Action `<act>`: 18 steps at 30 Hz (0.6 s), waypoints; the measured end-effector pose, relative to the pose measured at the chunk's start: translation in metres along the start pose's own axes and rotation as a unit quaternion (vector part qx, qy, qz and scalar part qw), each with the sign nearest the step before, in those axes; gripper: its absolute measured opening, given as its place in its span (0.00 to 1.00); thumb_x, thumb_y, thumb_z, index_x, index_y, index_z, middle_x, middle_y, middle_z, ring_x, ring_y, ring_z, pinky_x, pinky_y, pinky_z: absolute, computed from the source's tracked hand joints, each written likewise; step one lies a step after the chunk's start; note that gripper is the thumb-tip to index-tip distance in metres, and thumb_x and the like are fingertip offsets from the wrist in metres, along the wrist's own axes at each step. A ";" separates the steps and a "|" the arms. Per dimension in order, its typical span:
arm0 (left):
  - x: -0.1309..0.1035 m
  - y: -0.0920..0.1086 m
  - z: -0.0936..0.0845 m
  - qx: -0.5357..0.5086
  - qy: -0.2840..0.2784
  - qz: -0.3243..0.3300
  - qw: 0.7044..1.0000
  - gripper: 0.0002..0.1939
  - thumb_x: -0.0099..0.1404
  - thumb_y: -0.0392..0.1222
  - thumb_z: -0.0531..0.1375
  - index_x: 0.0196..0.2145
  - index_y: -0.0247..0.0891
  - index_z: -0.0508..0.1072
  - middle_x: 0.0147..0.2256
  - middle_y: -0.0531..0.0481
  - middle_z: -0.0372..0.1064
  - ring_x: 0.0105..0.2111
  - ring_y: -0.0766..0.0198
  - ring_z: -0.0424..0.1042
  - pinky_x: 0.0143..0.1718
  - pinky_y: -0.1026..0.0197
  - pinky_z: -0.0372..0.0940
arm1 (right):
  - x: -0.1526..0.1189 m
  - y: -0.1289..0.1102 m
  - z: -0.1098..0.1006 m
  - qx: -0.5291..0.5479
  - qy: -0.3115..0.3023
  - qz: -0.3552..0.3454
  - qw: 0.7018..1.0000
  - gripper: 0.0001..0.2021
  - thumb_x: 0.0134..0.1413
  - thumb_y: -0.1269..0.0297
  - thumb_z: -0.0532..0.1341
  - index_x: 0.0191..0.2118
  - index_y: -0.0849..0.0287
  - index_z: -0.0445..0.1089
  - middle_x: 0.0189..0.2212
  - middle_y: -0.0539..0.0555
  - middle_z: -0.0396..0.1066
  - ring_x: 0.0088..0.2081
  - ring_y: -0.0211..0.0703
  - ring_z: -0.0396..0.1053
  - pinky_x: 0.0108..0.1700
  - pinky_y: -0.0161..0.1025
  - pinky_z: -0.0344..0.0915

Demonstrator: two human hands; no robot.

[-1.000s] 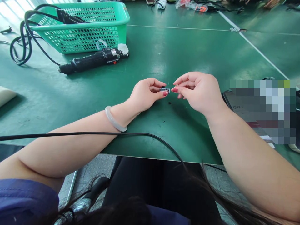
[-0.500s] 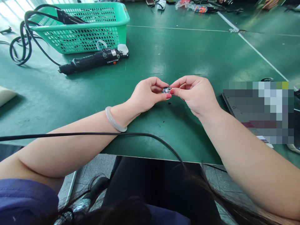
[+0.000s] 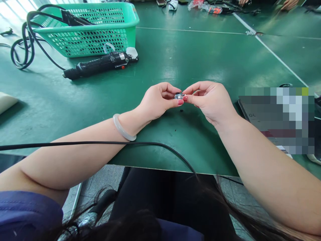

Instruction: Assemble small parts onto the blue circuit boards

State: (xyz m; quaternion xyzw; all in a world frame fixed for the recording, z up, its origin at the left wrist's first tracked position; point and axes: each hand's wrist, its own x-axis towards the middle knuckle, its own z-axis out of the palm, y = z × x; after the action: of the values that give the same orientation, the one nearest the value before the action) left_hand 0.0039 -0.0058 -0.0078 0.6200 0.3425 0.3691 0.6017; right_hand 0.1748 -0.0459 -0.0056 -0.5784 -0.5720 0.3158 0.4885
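Both hands meet above the green table, near its front edge. Between their fingertips is a small dark and silvery part, too small to make out in detail. My left hand pinches it from the left, thumb in front and fingers behind. From the right, my right hand grips its other side between thumb and forefinger. Below the hands, a tiny black piece lies on the table, with a smaller dark speck nearer the front edge.
A green basket holding black cable stands at the back left, a black electric screwdriver in front of it. A black cable crosses over my left forearm. At right lies a partly blurred flat grey object. Another person's hand shows far back.
My right hand has shifted very slightly, and the small part between my fingertips is turned a little. At the far back, more of another person's fingers shows.
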 end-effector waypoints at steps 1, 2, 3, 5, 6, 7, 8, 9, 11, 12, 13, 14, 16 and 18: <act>0.000 0.000 0.000 -0.002 0.001 -0.002 1.000 0.16 0.49 0.33 0.72 0.35 0.32 0.73 0.31 0.48 0.75 0.36 0.63 0.76 0.47 0.54 0.68 | 0.000 0.001 0.000 -0.005 0.000 -0.004 1.000 0.14 0.37 0.53 0.75 0.28 0.56 0.76 0.23 0.49 0.71 0.25 0.37 0.65 0.28 0.39 0.62; -0.001 0.001 0.000 -0.004 0.002 -0.004 1.000 0.16 0.49 0.33 0.72 0.35 0.32 0.73 0.31 0.49 0.75 0.36 0.63 0.76 0.47 0.54 0.68 | 0.000 0.001 -0.001 -0.009 -0.001 -0.008 1.000 0.14 0.37 0.53 0.75 0.28 0.56 0.76 0.23 0.49 0.71 0.26 0.38 0.66 0.28 0.40 0.63; -0.001 0.001 0.001 -0.006 0.003 -0.005 1.000 0.16 0.49 0.33 0.72 0.35 0.32 0.73 0.31 0.49 0.75 0.36 0.63 0.76 0.47 0.54 0.69 | 0.000 0.002 -0.001 -0.012 -0.002 -0.011 1.000 0.14 0.38 0.53 0.74 0.28 0.55 0.76 0.23 0.49 0.71 0.27 0.39 0.67 0.29 0.40 0.64; -0.001 0.001 0.001 -0.008 0.003 -0.008 1.000 0.16 0.49 0.33 0.73 0.34 0.33 0.73 0.31 0.49 0.75 0.36 0.63 0.76 0.47 0.54 0.69 | 0.000 0.002 -0.001 -0.016 -0.004 -0.017 1.000 0.14 0.38 0.53 0.75 0.28 0.55 0.76 0.23 0.49 0.71 0.28 0.41 0.68 0.30 0.41 0.65; -0.001 0.001 0.001 -0.008 0.002 -0.009 1.000 0.16 0.49 0.34 0.73 0.34 0.33 0.72 0.31 0.49 0.75 0.36 0.64 0.76 0.47 0.54 0.69 | 0.000 0.002 -0.001 -0.017 -0.004 -0.018 1.000 0.14 0.37 0.53 0.75 0.28 0.55 0.76 0.23 0.49 0.71 0.28 0.41 0.69 0.30 0.41 0.65; -0.001 0.001 0.001 -0.008 0.001 -0.010 1.000 0.17 0.49 0.34 0.73 0.35 0.33 0.72 0.31 0.49 0.75 0.36 0.64 0.76 0.47 0.54 0.69 | 0.000 0.001 -0.002 -0.018 -0.004 -0.018 1.000 0.14 0.37 0.53 0.75 0.28 0.55 0.76 0.23 0.49 0.71 0.28 0.41 0.69 0.30 0.41 0.65; 0.000 0.001 0.001 -0.008 0.000 -0.011 1.000 0.17 0.49 0.35 0.73 0.35 0.33 0.72 0.31 0.49 0.76 0.36 0.64 0.76 0.47 0.54 0.69 | 0.000 0.000 -0.002 -0.020 -0.003 -0.018 1.000 0.14 0.37 0.53 0.75 0.27 0.55 0.76 0.22 0.49 0.70 0.28 0.41 0.69 0.30 0.41 0.65; 0.000 0.001 0.000 -0.009 -0.001 -0.012 1.000 0.17 0.49 0.35 0.73 0.35 0.33 0.72 0.31 0.49 0.76 0.37 0.64 0.76 0.48 0.55 0.69 | 0.000 0.000 -0.002 -0.022 -0.002 -0.017 1.000 0.14 0.37 0.54 0.75 0.27 0.55 0.76 0.22 0.49 0.70 0.28 0.41 0.69 0.29 0.41 0.65; 0.000 0.001 0.000 -0.011 -0.004 -0.016 1.000 0.17 0.49 0.36 0.73 0.35 0.33 0.72 0.31 0.49 0.76 0.37 0.64 0.76 0.48 0.55 0.69 | -0.001 -0.002 -0.002 -0.028 0.000 -0.013 1.000 0.13 0.37 0.55 0.75 0.27 0.55 0.76 0.21 0.49 0.69 0.27 0.40 0.68 0.29 0.41 0.64; 0.000 0.001 0.000 -0.012 -0.006 -0.017 1.000 0.17 0.49 0.36 0.73 0.35 0.33 0.72 0.31 0.49 0.76 0.36 0.64 0.76 0.48 0.55 0.69 | -0.001 -0.002 -0.002 -0.032 0.001 -0.011 0.999 0.13 0.37 0.55 0.75 0.27 0.55 0.76 0.20 0.48 0.69 0.26 0.40 0.67 0.29 0.41 0.64; 0.000 0.001 0.000 -0.013 -0.008 -0.018 1.000 0.17 0.49 0.36 0.73 0.35 0.33 0.72 0.31 0.49 0.76 0.36 0.65 0.76 0.48 0.55 0.69 | -0.001 -0.003 -0.003 -0.037 0.002 -0.010 0.999 0.12 0.37 0.56 0.75 0.27 0.55 0.76 0.20 0.48 0.68 0.25 0.39 0.66 0.29 0.41 0.64; 0.000 0.001 0.000 -0.014 -0.010 -0.018 1.000 0.17 0.49 0.36 0.73 0.35 0.33 0.72 0.31 0.49 0.76 0.36 0.65 0.76 0.48 0.55 0.69 | -0.001 -0.003 -0.003 -0.041 0.002 -0.010 0.999 0.12 0.37 0.57 0.75 0.27 0.55 0.76 0.19 0.48 0.67 0.25 0.39 0.66 0.30 0.41 0.64; 0.000 0.001 0.000 -0.018 -0.011 -0.019 1.000 0.17 0.49 0.37 0.73 0.34 0.33 0.72 0.31 0.49 0.76 0.36 0.65 0.76 0.47 0.56 0.69 | -0.001 -0.002 -0.003 -0.047 -0.001 -0.013 0.999 0.12 0.38 0.57 0.75 0.28 0.55 0.76 0.19 0.47 0.67 0.25 0.39 0.66 0.30 0.41 0.64; 0.000 0.001 0.000 -0.020 -0.011 -0.022 0.999 0.17 0.49 0.37 0.74 0.34 0.33 0.72 0.31 0.49 0.76 0.36 0.65 0.76 0.47 0.56 0.70 | 0.000 -0.002 -0.004 -0.049 -0.006 -0.020 0.999 0.12 0.39 0.56 0.75 0.28 0.55 0.76 0.20 0.48 0.68 0.26 0.40 0.67 0.30 0.41 0.64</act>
State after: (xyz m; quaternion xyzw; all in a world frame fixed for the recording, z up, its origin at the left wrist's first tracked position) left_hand 0.0036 -0.0059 -0.0066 0.6040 0.3425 0.3557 0.6256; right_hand 0.1778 -0.0472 -0.0030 -0.5886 -0.6009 0.2808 0.4622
